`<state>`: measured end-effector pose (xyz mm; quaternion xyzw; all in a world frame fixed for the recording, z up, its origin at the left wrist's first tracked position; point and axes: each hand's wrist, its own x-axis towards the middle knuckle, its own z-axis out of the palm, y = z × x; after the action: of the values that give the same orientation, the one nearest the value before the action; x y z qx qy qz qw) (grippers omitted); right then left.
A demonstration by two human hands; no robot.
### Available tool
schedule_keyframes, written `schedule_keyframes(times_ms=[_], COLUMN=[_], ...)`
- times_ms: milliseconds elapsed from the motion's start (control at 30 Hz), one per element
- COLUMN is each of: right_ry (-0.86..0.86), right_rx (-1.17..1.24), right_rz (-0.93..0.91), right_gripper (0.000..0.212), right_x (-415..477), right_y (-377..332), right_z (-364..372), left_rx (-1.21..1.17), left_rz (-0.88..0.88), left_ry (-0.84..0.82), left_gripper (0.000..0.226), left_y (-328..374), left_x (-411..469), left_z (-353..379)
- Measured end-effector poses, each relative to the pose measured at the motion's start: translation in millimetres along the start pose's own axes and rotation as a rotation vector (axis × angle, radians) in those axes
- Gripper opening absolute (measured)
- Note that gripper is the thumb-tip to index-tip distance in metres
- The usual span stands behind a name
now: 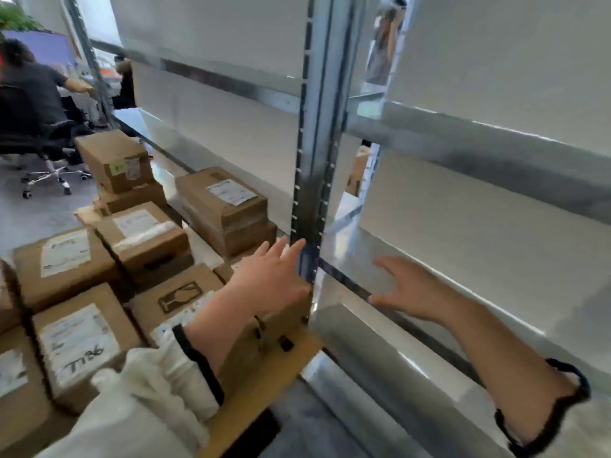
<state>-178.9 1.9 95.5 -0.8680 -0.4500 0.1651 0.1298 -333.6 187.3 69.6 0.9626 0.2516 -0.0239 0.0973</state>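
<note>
1. Currently both hands are released and hold nothing. The left hand (274, 276) reaches with straight fingers to the upright post (310, 160), and the right hand (410, 292) is spread over the front edge of the metal shelf (357, 259).
2. The fragile-marked box (185, 297) lies under the left forearm, just beside the post, among other cartons (221, 206).
3. To shelve it well, I would grip both short sides low, keep it level, and clear the post before sliding it in.
4. The shelf is shiny metal and probably slick. A seated person (29, 87) and an office chair (49, 166) are well apart, at the left.
</note>
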Motion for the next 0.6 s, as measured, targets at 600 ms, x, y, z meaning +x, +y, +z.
schedule_keyframes(times_ms=[600], right_ry=[0.318], right_rx=[0.053], right_rz=[0.933], right_gripper=[0.073], right_x=[-347.1], right_y=[310.8], right_z=[-42.2], left_rx=[0.077], left_rz=[1.056], left_ry=[-0.203], left_gripper=[0.074], left_y=[495.4], left_x=[23.4], left_z=[104.4])
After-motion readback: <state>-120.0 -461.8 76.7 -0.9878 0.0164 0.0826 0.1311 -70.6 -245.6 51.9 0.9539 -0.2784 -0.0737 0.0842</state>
